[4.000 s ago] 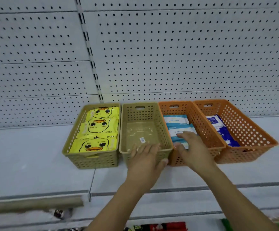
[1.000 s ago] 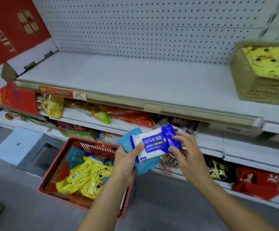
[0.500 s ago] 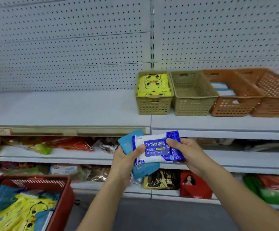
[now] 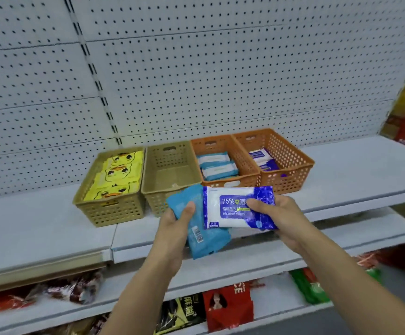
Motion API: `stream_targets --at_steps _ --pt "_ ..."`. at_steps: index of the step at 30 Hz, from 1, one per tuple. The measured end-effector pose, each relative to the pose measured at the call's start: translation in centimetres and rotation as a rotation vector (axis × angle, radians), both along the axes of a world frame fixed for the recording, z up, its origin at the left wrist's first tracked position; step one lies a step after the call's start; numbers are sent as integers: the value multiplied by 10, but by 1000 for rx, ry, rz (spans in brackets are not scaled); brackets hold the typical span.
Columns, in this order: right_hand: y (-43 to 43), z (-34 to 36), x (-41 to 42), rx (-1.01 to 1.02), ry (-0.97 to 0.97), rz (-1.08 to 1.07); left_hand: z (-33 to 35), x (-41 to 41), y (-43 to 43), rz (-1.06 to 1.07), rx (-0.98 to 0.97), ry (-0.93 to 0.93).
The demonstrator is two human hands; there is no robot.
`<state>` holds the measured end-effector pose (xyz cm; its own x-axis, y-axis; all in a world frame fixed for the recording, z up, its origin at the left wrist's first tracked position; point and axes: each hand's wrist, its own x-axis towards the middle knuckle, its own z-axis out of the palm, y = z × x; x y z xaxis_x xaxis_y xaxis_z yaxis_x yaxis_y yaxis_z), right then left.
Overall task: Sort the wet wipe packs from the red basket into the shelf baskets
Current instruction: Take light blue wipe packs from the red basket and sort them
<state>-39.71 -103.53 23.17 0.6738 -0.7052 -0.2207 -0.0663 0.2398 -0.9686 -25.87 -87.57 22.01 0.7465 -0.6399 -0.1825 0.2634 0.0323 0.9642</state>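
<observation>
1. Left hand (image 4: 174,228): the fingers are curled round a blue pack (image 4: 203,240), with the thumb laid across its face. The pack is held tilted, barcode side up, in front of the shelf (image 4: 39,226) edge and clear of every basket.
2. Right hand (image 4: 278,221): it is clamped on an alcohol pack (image 4: 230,218), thumb on the printed face and fingers beneath. The pack is held level, label up, with "75%" and "Alcohol Wipes" legible. The upper right of the blue pack is overlapped by it in this view. It is held just before the third basket, not in it.
3. Shelf: white, backed by a pegboard (image 4: 220,68). Four baskets are lined up on it side by side, each against the next.
4. First basket (image 4: 114,212): tan, far left. It is filled with a row of yellow duck packs (image 4: 116,175).
5. Second basket (image 4: 170,155): tan. A small pale mark (image 4: 173,185) is seen on its floor, possibly a sticker; it is too blurred to be told.
6. Third basket (image 4: 230,183): orange. Pale blue-and-white packs (image 4: 217,165) are stacked in it.
7. Fourth basket (image 4: 286,175): orange, far right. White-and-dark-blue packs (image 4: 261,157) are laid along its left side.
8. Lower shelves: packaged goods are stocked there, among them a red box (image 4: 228,308) and a green packet (image 4: 310,286).
</observation>
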Motion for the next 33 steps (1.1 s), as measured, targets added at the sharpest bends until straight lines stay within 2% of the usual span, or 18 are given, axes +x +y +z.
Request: stream_targets --at_steps 7,11,17,24,29,33 --pt "-151 29 2 -108 -130 -403 7 36 -107 -2 -72 -11" --pt "-223 42 26 -194 -30 -482 10 60 -157 40 -84 105" --pt "-287 25 77 -356 231 -315 9 88 -201 95 -62 98" --pt "-313 -21 135 -387 651 -41 7 96 -225 154 -61 146" --pt "-324 -40 152 -419 763 12 1 93 -234 181 -49 151" --pt "-331 -52 153 -567 845 100 -2 93 -245 228 -62 150"
